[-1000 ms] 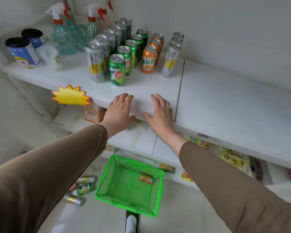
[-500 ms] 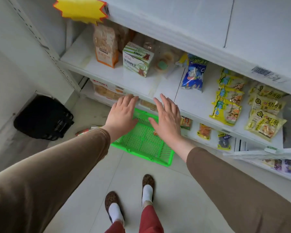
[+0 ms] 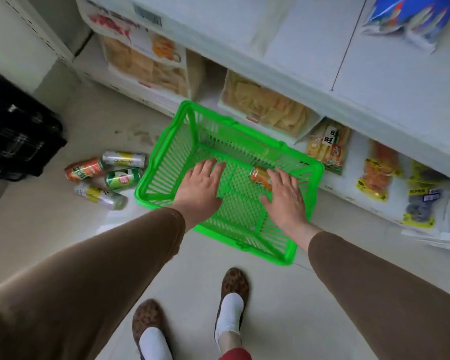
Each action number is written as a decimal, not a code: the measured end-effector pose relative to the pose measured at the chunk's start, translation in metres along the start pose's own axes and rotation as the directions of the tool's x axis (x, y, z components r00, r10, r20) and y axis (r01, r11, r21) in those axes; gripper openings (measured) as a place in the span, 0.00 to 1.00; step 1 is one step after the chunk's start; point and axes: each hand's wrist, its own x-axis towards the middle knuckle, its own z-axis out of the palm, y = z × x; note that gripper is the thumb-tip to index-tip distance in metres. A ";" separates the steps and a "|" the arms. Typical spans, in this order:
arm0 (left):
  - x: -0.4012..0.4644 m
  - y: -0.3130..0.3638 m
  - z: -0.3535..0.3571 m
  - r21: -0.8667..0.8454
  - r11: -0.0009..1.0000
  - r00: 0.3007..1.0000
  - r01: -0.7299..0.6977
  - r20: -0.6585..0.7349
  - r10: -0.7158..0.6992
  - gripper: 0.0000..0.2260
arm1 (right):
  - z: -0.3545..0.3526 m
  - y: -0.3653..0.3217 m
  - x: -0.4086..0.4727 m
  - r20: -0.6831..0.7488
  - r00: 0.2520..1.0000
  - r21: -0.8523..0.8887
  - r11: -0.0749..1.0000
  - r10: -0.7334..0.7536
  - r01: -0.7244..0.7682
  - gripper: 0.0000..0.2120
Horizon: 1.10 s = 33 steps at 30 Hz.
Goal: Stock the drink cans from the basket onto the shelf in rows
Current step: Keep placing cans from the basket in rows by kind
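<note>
A bright green plastic basket (image 3: 307,178) stands on the floor in front of the shelving. One orange drink can (image 3: 260,177) lies on its side inside it. Both my hands hover over the basket with fingers straight. My left hand (image 3: 200,188) is above the basket's left half and holds nothing. My right hand (image 3: 286,197) is just right of the orange can, its fingertips at the can's edge; whether they touch it I cannot tell. Several more cans lie on the floor left of the basket: an orange can (image 3: 83,169), a silver-yellow can (image 3: 124,159), a green can (image 3: 122,178) and another silver can (image 3: 100,196).
White shelves (image 3: 309,50) with snack packets (image 3: 327,146) run along the top and right. A black bag (image 3: 16,133) sits on the floor at the left. My two feet in patterned slippers (image 3: 234,284) stand just behind the basket.
My view has swung down from the top shelf with its can rows to the floor. Both hands have dropped from the shelf edge to over the basket.
</note>
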 end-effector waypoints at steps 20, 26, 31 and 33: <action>0.091 -0.027 0.131 -0.032 0.999 0.988 -0.034 0.149 0.038 0.38 | 0.167 0.059 0.117 0.255 0.870 -0.001 0.900 0.421 -0.435 0.35; 0.033 -0.019 0.052 -0.037 0.999 0.994 0.006 0.111 -0.002 0.39 | 0.085 0.004 0.059 0.329 0.879 0.568 0.671 0.346 -0.477 0.24; -0.037 -0.002 -0.080 -0.055 0.998 1.000 0.004 0.000 -0.005 0.40 | -0.057 -0.068 0.000 0.313 0.914 0.810 0.430 0.257 -0.399 0.23; -0.070 0.006 -0.144 -0.070 0.998 0.999 -0.001 -0.047 -0.003 0.40 | -0.125 -0.099 -0.026 0.314 0.922 0.865 0.331 0.227 -0.376 0.24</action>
